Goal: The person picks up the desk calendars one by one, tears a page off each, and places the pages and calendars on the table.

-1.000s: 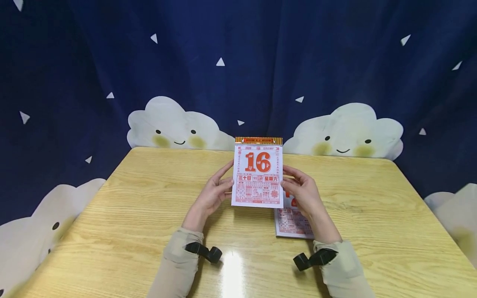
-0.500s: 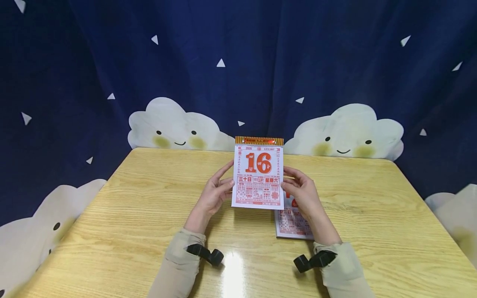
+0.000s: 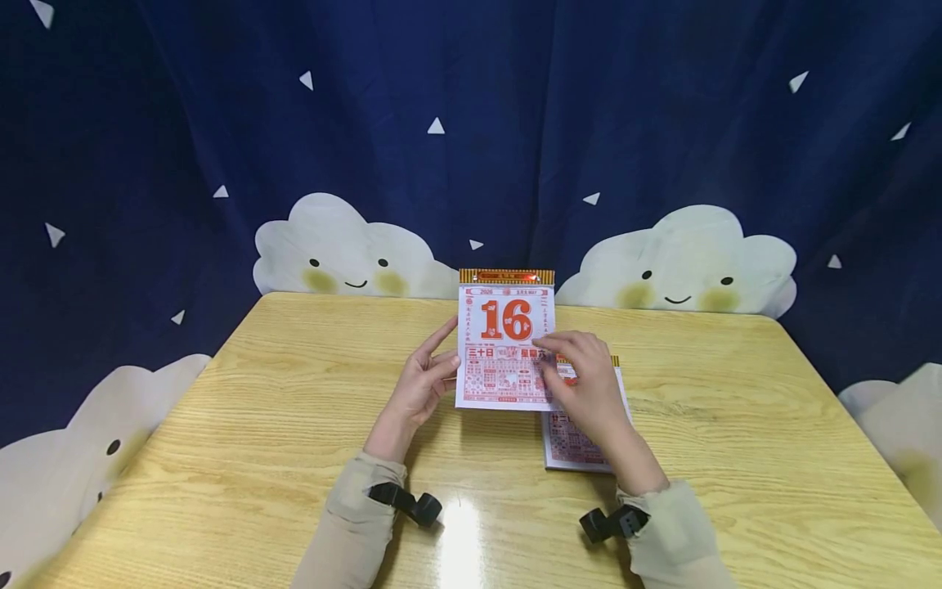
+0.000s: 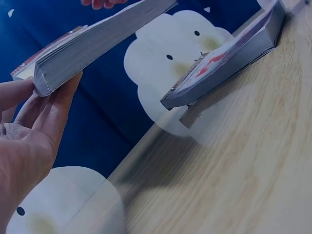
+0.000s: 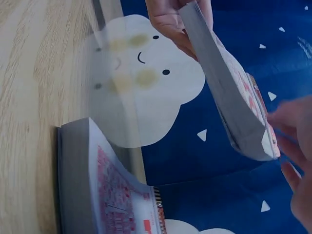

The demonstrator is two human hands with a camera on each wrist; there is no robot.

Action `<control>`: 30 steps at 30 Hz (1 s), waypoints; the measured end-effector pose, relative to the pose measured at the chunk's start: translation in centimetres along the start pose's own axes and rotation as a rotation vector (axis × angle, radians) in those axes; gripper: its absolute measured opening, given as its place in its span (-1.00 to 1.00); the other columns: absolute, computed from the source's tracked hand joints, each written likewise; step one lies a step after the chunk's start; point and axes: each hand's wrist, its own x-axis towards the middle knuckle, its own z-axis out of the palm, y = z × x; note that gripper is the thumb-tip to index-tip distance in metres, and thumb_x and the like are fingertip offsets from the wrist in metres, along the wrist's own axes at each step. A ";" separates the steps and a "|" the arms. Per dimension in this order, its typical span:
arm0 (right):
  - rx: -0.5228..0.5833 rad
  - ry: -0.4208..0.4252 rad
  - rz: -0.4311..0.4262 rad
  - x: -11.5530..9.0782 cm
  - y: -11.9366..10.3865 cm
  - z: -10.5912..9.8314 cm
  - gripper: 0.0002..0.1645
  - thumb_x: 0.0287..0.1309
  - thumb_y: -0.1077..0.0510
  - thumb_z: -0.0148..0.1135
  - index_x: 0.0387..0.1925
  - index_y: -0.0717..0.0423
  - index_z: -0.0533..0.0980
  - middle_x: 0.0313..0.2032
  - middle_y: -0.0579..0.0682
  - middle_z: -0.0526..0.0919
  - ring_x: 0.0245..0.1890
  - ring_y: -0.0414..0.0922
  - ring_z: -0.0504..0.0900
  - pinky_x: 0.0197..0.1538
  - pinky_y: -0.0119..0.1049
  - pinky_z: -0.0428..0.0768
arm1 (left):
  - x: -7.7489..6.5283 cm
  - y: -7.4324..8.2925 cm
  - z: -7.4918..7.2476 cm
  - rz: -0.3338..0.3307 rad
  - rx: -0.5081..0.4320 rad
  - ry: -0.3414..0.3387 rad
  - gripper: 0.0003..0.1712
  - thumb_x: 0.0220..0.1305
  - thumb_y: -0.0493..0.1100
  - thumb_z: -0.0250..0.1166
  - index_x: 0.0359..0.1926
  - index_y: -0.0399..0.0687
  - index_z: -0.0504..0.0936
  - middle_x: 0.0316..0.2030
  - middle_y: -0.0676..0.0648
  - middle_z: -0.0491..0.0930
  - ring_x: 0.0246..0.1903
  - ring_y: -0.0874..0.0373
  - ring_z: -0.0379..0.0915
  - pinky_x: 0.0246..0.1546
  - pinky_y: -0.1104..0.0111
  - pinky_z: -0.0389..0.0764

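My left hand (image 3: pixel 418 388) grips a thick tear-off calendar (image 3: pixel 505 319) by its left edge, thumb in front and fingers behind. The page shows a large red 16 under a gold-and-red top strip. In the left wrist view, the page block (image 4: pixel 97 51) is raised above the table. My right hand (image 3: pixel 592 393) is in front of the page's right side, its fingers loosely bent and the fingertips close to the paper. Beneath that hand a second tear-off calendar (image 3: pixel 577 446) lies face up on the table, partly hidden by the hand and the raised calendar.
Everything is over a light wood-grain table (image 3: pixel 294 442). Behind its far edge hangs a dark blue curtain (image 3: pixel 500 123) with white triangles and smiling clouds (image 3: pixel 684 262). Black wrist cameras (image 3: pixel 405 501) are strapped over both beige sleeves.
My right hand has let go of the held calendar's right edge and moved left over the front of its page. The calendar has shifted slightly left. My left hand keeps its grip.
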 end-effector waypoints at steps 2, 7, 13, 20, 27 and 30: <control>-0.006 -0.042 -0.087 0.0 -0.3 0.1 -0.68 -0.11 0.32 0.29 -0.21 0.07 0.60 -0.26 -0.07 0.64 -0.20 -0.13 0.52 0.02 -0.18 0.36 | 0.0 0.0 0.0 0.003 -0.003 -0.008 -0.30 0.23 -0.51 -0.09 0.38 -0.13 0.02 -0.22 0.00 0.66 -0.31 0.15 0.61 -0.30 0.34 0.63; -0.033 -0.183 -0.209 -0.1 -0.7 0.2 -0.68 -0.19 0.09 0.42 -0.27 -0.01 0.62 -0.30 -0.15 0.64 -0.25 -0.19 0.51 -0.01 -0.19 0.35 | 0.1 0.0 0.0 0.008 -0.011 -0.010 -0.29 0.23 -0.51 -0.09 0.38 -0.14 0.01 -0.21 0.00 0.66 -0.30 0.14 0.61 -0.30 0.33 0.63; -0.100 -0.274 -0.275 -0.2 -0.7 0.3 -0.61 -0.29 -0.16 0.40 -0.33 -0.12 0.63 -0.23 -0.15 0.56 -0.16 -0.13 0.46 0.02 -0.12 0.28 | 0.1 0.0 0.1 0.001 -0.021 0.007 -0.29 0.23 -0.52 -0.09 0.38 -0.11 0.02 -0.23 0.00 0.67 -0.32 0.14 0.62 -0.32 0.33 0.64; -0.134 -0.293 -0.309 -0.2 -0.9 0.3 -0.77 -0.17 -0.07 0.37 -0.38 -0.15 0.66 -0.25 -0.12 0.54 -0.17 -0.12 0.43 -0.01 -0.09 0.29 | 0.2 0.0 0.1 0.000 -0.030 0.001 -0.30 0.24 -0.52 -0.11 0.38 -0.10 0.03 -0.22 0.01 0.67 -0.33 0.16 0.61 -0.33 0.35 0.63; -0.100 -0.292 -0.319 -0.3 -1.2 0.4 -0.82 -0.16 0.03 0.39 -0.39 -0.13 0.68 -0.32 -0.16 0.55 -0.20 -0.16 0.42 -0.03 -0.14 0.28 | 0.1 0.0 0.0 -0.006 -0.032 -0.021 -0.30 0.25 -0.51 -0.11 0.39 -0.09 0.01 -0.20 0.01 0.66 -0.32 0.16 0.62 -0.32 0.35 0.63; -0.087 -0.297 -0.319 -0.4 -1.3 0.5 -0.88 -0.12 0.06 0.37 -0.42 -0.12 0.68 -0.35 -0.20 0.57 -0.20 -0.19 0.44 -0.03 -0.17 0.30 | 0.1 0.0 -0.2 -0.008 -0.034 -0.035 -0.29 0.25 -0.50 -0.11 0.39 -0.09 0.00 -0.19 0.01 0.66 -0.31 0.16 0.61 -0.31 0.35 0.63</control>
